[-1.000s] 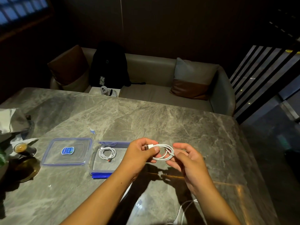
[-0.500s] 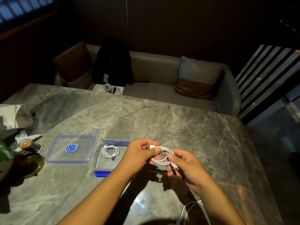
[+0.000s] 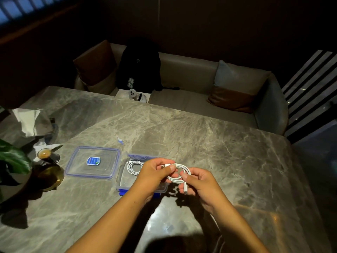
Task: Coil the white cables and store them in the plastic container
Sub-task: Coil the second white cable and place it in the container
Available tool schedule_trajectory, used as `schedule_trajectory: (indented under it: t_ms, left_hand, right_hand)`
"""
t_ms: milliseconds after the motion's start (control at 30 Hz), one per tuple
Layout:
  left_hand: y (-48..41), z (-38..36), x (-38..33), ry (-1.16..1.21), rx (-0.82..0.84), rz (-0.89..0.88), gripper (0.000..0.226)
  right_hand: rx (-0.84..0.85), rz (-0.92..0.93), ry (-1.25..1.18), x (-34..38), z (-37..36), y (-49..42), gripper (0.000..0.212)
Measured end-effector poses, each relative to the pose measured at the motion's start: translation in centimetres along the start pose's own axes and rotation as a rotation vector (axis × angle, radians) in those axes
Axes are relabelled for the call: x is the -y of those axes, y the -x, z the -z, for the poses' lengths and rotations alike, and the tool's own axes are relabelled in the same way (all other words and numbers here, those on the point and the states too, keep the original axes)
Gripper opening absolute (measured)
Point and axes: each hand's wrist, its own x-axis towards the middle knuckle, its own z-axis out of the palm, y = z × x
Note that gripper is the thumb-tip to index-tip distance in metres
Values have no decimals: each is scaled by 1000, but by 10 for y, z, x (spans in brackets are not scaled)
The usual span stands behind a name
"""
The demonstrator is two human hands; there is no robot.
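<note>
A white cable (image 3: 179,173) is wound into a small coil and held above the table between both hands. My left hand (image 3: 155,172) pinches the coil at its USB plug end. My right hand (image 3: 198,181) grips the coil's right side, with the small plug end sticking down by its fingers. The clear plastic container (image 3: 124,179) with blue clips lies open under my left hand. A second coiled white cable (image 3: 133,167) rests inside it.
The container's clear lid (image 3: 93,163) lies flat to its left on the marble table (image 3: 218,152). A coffee cup (image 3: 44,154), a brass saucer (image 3: 49,177), a plant leaf (image 3: 14,157) and crumpled paper (image 3: 27,121) crowd the left edge. A sofa (image 3: 191,83) stands behind the table.
My right hand has shifted its hold on the coil, and the small plug end now hangs below its fingers. The coil has tightened slightly.
</note>
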Motion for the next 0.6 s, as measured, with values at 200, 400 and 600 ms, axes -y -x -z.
schedule_trajectory:
  t_ms: [200, 400, 600]
  left_hand:
    - [-18, 38, 11, 210, -119, 131, 19]
    - [-44, 78, 21, 303, -184, 225, 14]
    - [-76, 100, 38, -8, -300, 163, 10]
  right_hand:
    - [-45, -97, -85, -27, -40, -30, 18]
    - [-182, -160, -70, -54, -75, -72, 14]
    - [-306, -320, -117, -76, -95, -112, 16]
